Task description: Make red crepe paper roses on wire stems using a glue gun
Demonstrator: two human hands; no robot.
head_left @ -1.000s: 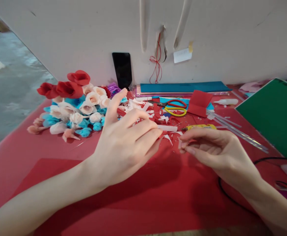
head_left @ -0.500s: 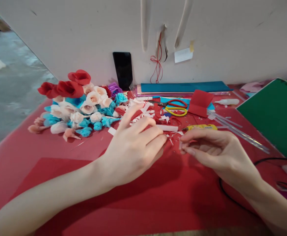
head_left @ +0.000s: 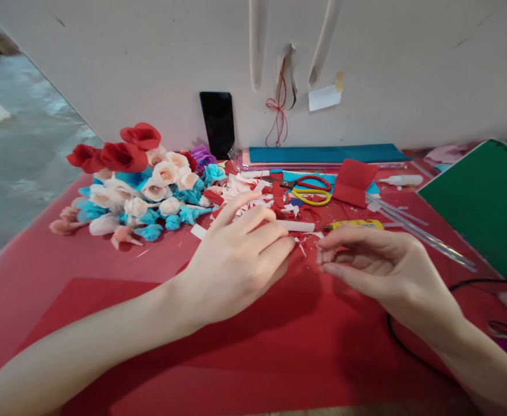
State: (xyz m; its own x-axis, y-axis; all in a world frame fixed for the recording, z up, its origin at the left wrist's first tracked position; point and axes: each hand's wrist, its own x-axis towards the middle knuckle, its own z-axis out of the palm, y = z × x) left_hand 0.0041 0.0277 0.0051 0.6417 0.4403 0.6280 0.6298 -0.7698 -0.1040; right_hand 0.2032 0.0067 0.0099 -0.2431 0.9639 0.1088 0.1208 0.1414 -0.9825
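Observation:
My left hand (head_left: 240,266) hovers above the red table, its back toward me. The index finger reaches forward while the others curl under, and whatever they hold is hidden. To its right, my right hand (head_left: 378,263) is pinched, thumb and fingertips close together, with a small pale bit at the tips too tiny to name. Beneath and behind the hands are red and white paper scraps (head_left: 247,186) and a white stick (head_left: 295,226). A yellow tool (head_left: 355,224) lies just behind my right hand. A red sheet (head_left: 236,358) is spread below both hands.
Crepe-paper flowers (head_left: 162,173) are heaped at the left. Scissors (head_left: 311,196), a folded red paper piece (head_left: 354,182), a white tube (head_left: 403,179) and clear sticks (head_left: 426,237) lie farther back. A black phone (head_left: 217,124) leans on the wall. At right are a green board (head_left: 483,208) and black cable (head_left: 403,346).
Both hands stay in nearly the same place. My left index finger has dipped slightly, and my right thumb has shifted a little at the pinch.

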